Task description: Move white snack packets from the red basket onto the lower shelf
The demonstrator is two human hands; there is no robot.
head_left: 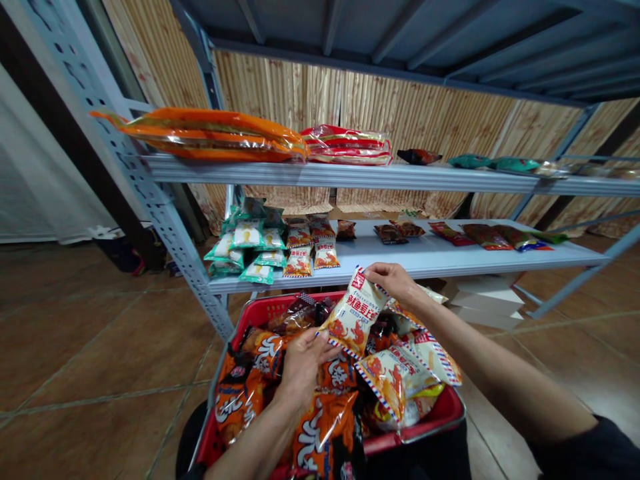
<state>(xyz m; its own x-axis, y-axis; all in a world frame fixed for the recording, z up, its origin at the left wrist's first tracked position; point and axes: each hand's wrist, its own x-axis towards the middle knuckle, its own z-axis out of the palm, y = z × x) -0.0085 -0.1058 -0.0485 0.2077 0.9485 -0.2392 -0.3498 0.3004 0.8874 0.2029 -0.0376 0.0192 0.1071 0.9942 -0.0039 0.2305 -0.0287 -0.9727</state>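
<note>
Left hand (300, 363) low over the red basket (431, 419) middle, fingers closed on the bottom edge of the white snack packet (354, 319). Packet's long axis slants up-right above the basket's far rim. Right hand (395, 280) pinches its top corner, nearer the shelf (450, 257) front edge.

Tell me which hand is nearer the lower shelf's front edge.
Right. The right hand holds the top of the cream packet, right at the edge of the lower shelf. The left hand holds its bottom, lower, over the red basket.
</note>
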